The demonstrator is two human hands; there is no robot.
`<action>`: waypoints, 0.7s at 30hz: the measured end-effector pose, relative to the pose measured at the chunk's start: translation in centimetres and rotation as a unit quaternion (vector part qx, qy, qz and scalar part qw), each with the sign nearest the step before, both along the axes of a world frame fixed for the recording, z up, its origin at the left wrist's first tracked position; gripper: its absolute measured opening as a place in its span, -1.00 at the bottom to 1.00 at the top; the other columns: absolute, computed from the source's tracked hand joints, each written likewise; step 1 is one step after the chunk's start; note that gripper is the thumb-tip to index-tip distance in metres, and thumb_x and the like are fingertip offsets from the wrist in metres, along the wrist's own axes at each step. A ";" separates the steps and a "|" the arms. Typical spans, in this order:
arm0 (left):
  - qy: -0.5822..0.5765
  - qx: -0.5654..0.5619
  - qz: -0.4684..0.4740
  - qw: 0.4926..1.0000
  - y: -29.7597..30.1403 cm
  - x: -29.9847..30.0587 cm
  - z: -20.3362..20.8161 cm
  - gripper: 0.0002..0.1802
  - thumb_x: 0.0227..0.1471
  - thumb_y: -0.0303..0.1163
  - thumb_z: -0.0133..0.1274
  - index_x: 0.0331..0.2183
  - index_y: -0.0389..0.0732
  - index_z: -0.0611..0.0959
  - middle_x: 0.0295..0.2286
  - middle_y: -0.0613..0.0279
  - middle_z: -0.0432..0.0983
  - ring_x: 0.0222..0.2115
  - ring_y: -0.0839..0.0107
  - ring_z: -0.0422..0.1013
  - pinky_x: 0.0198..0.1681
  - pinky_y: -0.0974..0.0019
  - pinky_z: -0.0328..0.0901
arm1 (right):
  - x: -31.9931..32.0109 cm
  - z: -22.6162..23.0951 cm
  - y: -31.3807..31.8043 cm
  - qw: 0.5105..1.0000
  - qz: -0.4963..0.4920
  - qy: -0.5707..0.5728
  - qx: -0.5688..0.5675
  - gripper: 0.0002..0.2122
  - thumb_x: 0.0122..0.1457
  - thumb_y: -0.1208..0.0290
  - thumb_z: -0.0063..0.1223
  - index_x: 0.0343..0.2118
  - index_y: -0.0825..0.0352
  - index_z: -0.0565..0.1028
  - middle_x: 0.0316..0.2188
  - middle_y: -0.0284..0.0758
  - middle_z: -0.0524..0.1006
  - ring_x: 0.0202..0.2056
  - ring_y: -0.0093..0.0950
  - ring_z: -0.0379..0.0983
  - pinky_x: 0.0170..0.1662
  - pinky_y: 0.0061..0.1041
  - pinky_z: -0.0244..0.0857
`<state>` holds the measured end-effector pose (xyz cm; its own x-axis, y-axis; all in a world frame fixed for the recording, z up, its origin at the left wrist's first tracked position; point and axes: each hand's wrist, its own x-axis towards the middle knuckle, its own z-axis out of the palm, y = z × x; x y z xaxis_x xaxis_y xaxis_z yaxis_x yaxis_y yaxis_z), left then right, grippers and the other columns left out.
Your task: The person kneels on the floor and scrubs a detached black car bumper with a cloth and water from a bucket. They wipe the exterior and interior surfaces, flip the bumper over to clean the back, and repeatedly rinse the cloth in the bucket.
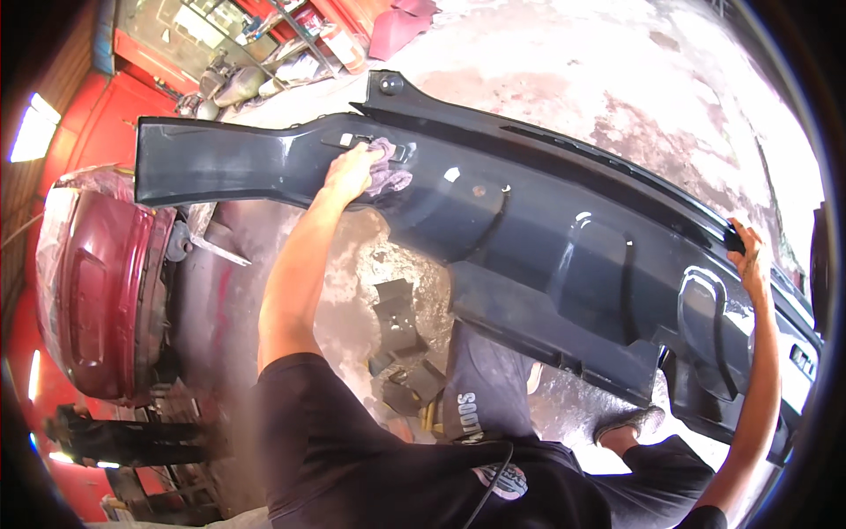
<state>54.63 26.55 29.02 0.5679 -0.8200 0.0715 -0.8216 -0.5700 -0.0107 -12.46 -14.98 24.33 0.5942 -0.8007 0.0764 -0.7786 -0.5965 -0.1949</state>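
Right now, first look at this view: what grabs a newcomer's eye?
The long dark panel sweeping from upper left to lower right. Then the left hand with a purplish cloth on its left part, and the right hand at its right edge. Far left, a glossy red car part.

At lower middle, a black short-sleeved shirt [379,480] bears a round print [508,482] and thin cable [487,500]; lower right shows a dark shoe [641,422].

Glossy black car bumper cover [538,229], long and contoured, slanting from upper left to lower right of frame. Crumpled purple cloth [388,182] against its surface, upper left of centre.
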 end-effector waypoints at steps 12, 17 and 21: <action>-0.038 -0.106 0.151 0.982 1.5 4.5 -2.5 -0.39 -0.04 -0.34 0.07 0.12 -0.12 0.50 -0.03 -0.27 0.46 -0.04 -0.16 0.45 0.04 -0.02 0.36 | -0.8 -1.3 -0.6 0.997 0.050 -0.035 -0.050 -0.41 0.01 0.51 0.20 0.19 0.05 0.41 0.12 -0.31 0.48 0.17 -0.10 0.28 0.26 -0.16 0.08; -0.003 -0.053 0.063 0.997 -1.0 2.5 -3.0 -0.43 -0.03 -0.41 0.06 0.09 -0.18 0.50 0.04 -0.25 0.36 0.02 -0.18 0.38 0.11 -0.01 0.30 | -0.6 -1.5 -0.1 0.996 0.038 -0.034 -0.068 -0.41 -0.01 0.48 0.22 0.17 0.06 0.43 0.12 -0.26 0.47 0.12 -0.09 0.31 0.25 -0.16 0.09; -0.015 -0.054 0.166 0.984 -2.0 -0.1 -1.9 -0.40 -0.01 -0.46 0.03 0.13 -0.02 0.49 0.00 -0.18 0.39 0.04 -0.14 0.36 0.14 0.03 0.26 | -1.9 -1.8 -0.7 0.993 0.048 -0.020 -0.108 -0.37 -0.07 0.51 0.27 0.17 0.05 0.44 0.10 -0.21 0.47 0.07 -0.09 0.34 0.22 -0.15 0.13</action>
